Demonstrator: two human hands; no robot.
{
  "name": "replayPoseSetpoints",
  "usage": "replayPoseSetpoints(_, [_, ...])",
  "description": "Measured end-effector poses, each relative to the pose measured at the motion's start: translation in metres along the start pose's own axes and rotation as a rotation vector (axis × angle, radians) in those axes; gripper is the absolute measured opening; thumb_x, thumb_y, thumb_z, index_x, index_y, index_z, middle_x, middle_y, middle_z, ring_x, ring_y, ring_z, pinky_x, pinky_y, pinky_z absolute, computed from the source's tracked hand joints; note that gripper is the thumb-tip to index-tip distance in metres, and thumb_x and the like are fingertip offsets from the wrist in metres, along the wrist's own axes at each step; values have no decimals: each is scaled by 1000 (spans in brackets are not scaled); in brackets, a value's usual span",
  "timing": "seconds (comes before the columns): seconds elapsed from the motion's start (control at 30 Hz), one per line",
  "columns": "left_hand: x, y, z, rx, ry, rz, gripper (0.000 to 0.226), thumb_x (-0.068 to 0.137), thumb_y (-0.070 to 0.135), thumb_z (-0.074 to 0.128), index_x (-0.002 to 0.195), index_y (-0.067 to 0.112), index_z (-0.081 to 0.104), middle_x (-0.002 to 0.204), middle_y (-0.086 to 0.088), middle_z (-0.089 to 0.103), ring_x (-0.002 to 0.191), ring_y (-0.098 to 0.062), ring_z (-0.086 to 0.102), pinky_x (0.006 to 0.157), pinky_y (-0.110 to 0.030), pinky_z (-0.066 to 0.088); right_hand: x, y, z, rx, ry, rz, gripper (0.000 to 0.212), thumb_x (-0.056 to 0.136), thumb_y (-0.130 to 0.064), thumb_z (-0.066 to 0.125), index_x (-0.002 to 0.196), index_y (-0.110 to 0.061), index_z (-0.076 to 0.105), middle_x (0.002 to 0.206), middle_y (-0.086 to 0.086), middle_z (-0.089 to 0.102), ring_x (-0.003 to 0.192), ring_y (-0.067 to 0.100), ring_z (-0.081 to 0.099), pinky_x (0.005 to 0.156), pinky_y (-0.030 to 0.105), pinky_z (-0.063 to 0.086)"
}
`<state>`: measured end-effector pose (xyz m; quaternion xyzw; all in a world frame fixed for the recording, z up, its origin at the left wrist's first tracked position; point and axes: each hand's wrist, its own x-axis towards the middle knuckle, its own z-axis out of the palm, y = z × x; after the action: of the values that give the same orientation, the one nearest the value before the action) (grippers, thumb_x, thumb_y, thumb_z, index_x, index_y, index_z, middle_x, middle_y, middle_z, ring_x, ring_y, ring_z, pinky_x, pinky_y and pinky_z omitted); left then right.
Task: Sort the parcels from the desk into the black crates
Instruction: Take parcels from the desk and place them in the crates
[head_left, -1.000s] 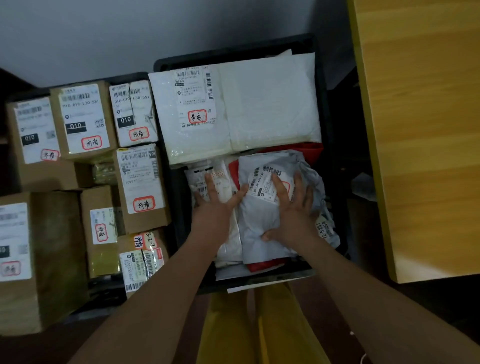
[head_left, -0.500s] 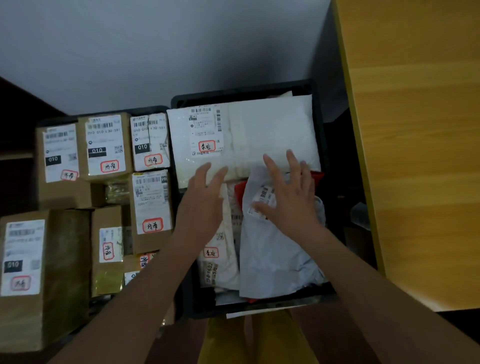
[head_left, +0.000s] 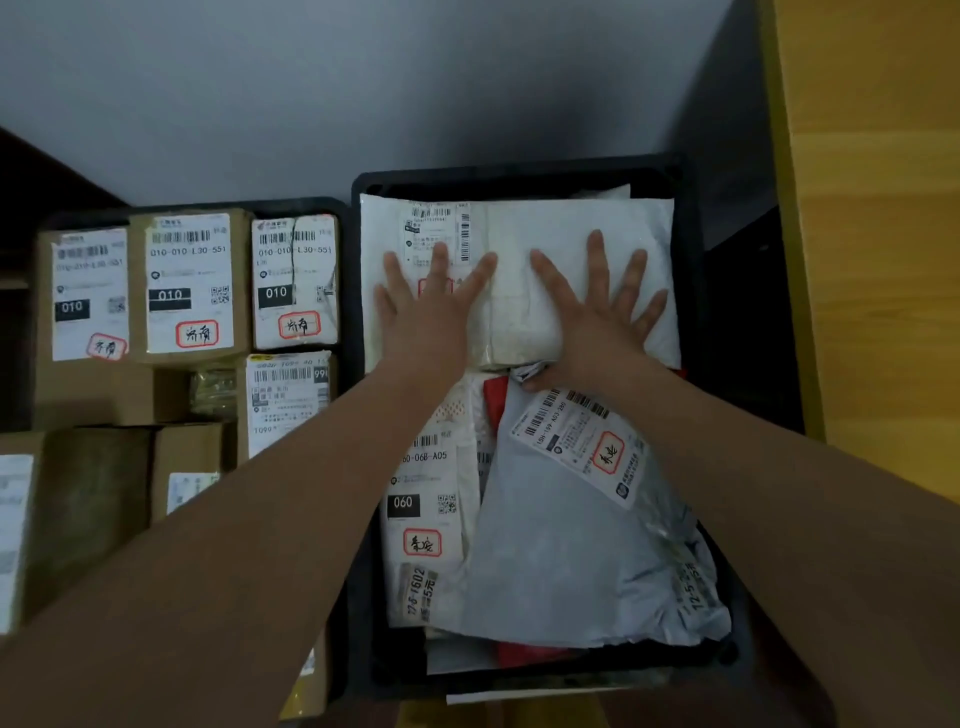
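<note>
A black crate (head_left: 519, 174) in front of me holds soft mailers. A large white padded parcel (head_left: 524, 228) lies across its far half. My left hand (head_left: 428, 306) and my right hand (head_left: 597, 306) rest flat on it, fingers spread, holding nothing. Nearer me in the same crate lie a grey plastic mailer (head_left: 566, 545) with a red-stamped label and a white mailer marked 060 (head_left: 423, 499). A second black crate (head_left: 208, 205) to the left is packed with labelled cardboard boxes (head_left: 189, 286).
A wooden desk (head_left: 878, 208) stands on the right, its edge beside the right crate. A grey wall (head_left: 363, 78) runs behind both crates. More cardboard boxes (head_left: 88, 493) sit at the near left. Something yellow (head_left: 426, 717) shows at the bottom edge.
Both hands let go of the grey mailer at the near end of the crate and moved forward onto the large white parcel, where they now lie flat.
</note>
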<state>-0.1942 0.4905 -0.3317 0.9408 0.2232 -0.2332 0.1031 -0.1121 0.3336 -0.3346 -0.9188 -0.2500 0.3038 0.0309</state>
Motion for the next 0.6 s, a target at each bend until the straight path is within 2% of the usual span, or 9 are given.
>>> replayPoseSetpoints(0.1, [8,1,1,53,-11,14,101,96,19,61,147,51,-21,164,2,-13,145,-50,-13,116,-53,25,9,4,-1,-6,-27,9,145,52,-59,88,140,-59,-27,149,-1,-48,135,43,-42,108,72,-14])
replayPoseSetpoints(0.17, [16,1,0,60,-56,18,102,95,23,62,147,50,-22,165,2,-12,146,-50,-7,114,-53,28,15,6,-3,-9,-42,16,146,51,-59,89,140,-59,-27,149,-1,-48,135,42,-43,108,72,-15])
replayPoseSetpoints(0.2, [21,0,1,74,-77,37,102,95,27,63,147,48,-22,165,0,-11,146,-50,4,117,-55,23,17,8,-3,-8,-48,16,146,50,-59,89,140,-59,-26,149,-1,-48,135,42,-43,108,72,-15])
replayPoseSetpoints(0.27, [27,-3,0,121,-97,100,104,91,38,65,149,43,-22,164,-9,-10,137,-41,39,120,-57,4,20,9,-3,-6,-55,15,146,49,-59,89,141,-59,-25,150,-1,-47,135,42,-43,107,71,-17])
replayPoseSetpoints(0.33, [31,-6,-2,121,-124,134,109,86,42,69,150,41,-20,164,-14,-9,125,-33,54,120,-56,-4,23,9,-1,-10,-56,15,147,49,-60,89,142,-59,-24,150,-1,-47,135,42,-44,106,71,-18])
replayPoseSetpoints(0.47, [32,-10,-8,116,-159,163,110,86,43,70,151,40,-18,164,-13,-9,132,-36,46,121,-51,-1,26,9,1,-19,-62,16,148,48,-61,89,142,-58,-25,150,0,-48,134,43,-43,106,72,-18])
replayPoseSetpoints(0.6, [24,-11,2,-34,-113,151,108,87,37,70,151,43,-16,164,-8,-12,144,-44,23,122,-51,-2,18,9,6,17,24,3,141,52,-61,87,144,-58,-21,154,0,-42,138,42,-39,108,71,-16])
